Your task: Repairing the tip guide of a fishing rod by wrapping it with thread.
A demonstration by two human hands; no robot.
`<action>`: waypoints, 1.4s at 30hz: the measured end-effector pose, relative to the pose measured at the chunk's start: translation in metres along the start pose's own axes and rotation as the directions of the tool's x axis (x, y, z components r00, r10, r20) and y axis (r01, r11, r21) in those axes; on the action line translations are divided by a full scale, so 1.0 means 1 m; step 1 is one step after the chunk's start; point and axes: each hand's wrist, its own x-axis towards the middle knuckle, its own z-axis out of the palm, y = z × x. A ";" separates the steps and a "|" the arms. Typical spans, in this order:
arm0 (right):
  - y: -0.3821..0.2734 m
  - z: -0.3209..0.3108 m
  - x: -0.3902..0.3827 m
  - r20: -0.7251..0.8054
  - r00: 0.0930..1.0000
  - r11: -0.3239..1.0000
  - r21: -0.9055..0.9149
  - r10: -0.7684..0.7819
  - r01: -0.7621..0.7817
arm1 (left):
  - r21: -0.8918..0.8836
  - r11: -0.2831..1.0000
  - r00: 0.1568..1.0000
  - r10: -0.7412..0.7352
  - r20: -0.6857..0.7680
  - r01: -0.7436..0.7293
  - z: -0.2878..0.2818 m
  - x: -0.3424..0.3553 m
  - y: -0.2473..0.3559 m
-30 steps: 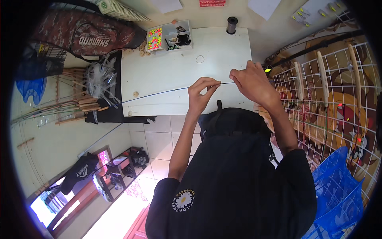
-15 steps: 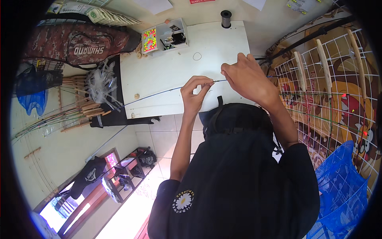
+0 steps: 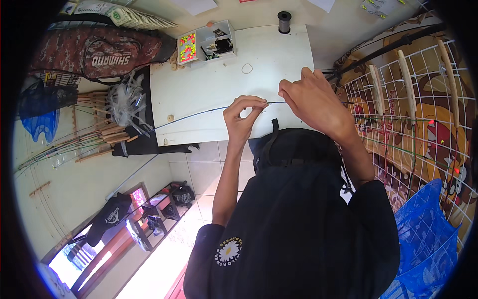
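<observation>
A thin blue rod, looking like a fishing rod, runs slantwise over the white table and past its left edge. My left hand pinches it between thumb and fingertips, with a small dark stretch showing just beside the tips. To the right, my right hand is closed around the same rod, back of the hand upward, so its fingertips are mostly hidden. A short gap of rod shows between the two hands. Beyond them a small loop of thread lies on the tabletop.
A white divided box with bright beads and small parts stands at the table's far left, a dark spool at the far right. A camouflage rod bag and bundled rods are at left. A white wire grid rises at right.
Both hands keep hold of the rod. The right hand has shifted slightly right and nearer; the left has moved a touch left.
</observation>
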 end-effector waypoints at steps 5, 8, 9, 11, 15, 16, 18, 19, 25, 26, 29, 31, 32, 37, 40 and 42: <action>-0.001 -0.001 -0.001 0.019 1.000 1.000 -0.005 0.003 -0.003 | 0.005 1.000 1.000 0.010 -0.002 -0.010 -0.002 -0.001 -0.001; 0.000 0.001 -0.002 0.013 1.000 1.000 0.001 -0.003 0.003 | 0.042 0.998 0.999 0.050 0.001 -0.050 -0.002 -0.001 0.000; 0.000 0.002 -0.002 0.010 1.000 1.000 0.004 -0.008 0.008 | 0.048 0.997 0.998 0.056 -0.010 -0.056 -0.001 -0.001 0.000; 0.001 0.003 -0.002 0.020 1.000 1.000 0.005 -0.005 0.005 | 0.054 0.997 0.998 0.062 -0.022 -0.061 0.000 -0.001 0.001; 0.002 0.007 -0.002 -0.024 1.000 1.000 0.018 -0.010 0.010 | 0.081 0.992 0.994 0.102 -0.037 -0.099 -0.001 -0.003 0.000; 0.002 0.008 -0.002 -0.023 1.000 1.000 0.017 -0.011 0.011 | 0.088 0.990 0.992 0.116 -0.041 -0.112 -0.001 -0.003 -0.001; 0.002 0.008 -0.001 -0.012 1.000 0.999 0.035 0.007 -0.007 | 0.075 0.989 0.990 0.129 -0.047 -0.125 0.000 -0.003 -0.002; 0.002 0.008 -0.001 -0.011 1.000 0.999 0.034 0.008 -0.007 | 0.064 0.988 0.988 0.143 -0.053 -0.139 0.000 -0.002 -0.003; 0.000 0.005 0.000 0.018 1.000 0.997 0.081 -0.007 0.006 | 0.063 0.987 0.987 0.151 -0.062 -0.147 0.000 -0.002 -0.002; 0.001 0.006 0.000 0.013 1.000 0.996 0.093 -0.015 0.014 | 0.063 0.987 0.986 0.151 -0.064 -0.147 0.000 -0.002 -0.002; 0.002 0.007 -0.001 -0.012 1.000 0.993 0.116 -0.028 0.029 | 0.063 0.985 0.984 0.163 -0.066 -0.159 0.001 -0.002 -0.002; 0.001 0.006 -0.001 -0.032 0.999 0.991 0.127 -0.033 0.036 | 0.059 0.987 0.986 0.155 -0.064 -0.152 0.001 -0.002 -0.001; 0.000 0.004 0.000 -0.037 0.999 0.987 0.154 -0.028 0.033 | 0.060 0.987 0.986 0.155 -0.065 -0.152 0.000 -0.002 -0.002; 0.000 0.007 -0.004 -0.194 0.981 0.965 0.252 -0.020 0.069 | 0.051 0.987 0.986 0.156 -0.061 -0.153 0.001 -0.002 -0.003; -0.003 0.004 -0.002 -0.227 0.970 0.885 0.465 0.086 0.031 | 0.071 0.989 0.989 0.132 -0.061 -0.127 0.002 -0.001 -0.001; -0.004 0.002 0.000 -0.307 0.948 0.859 0.505 0.083 0.089 | 0.100 0.988 0.991 0.124 -0.051 -0.119 0.003 0.001 0.002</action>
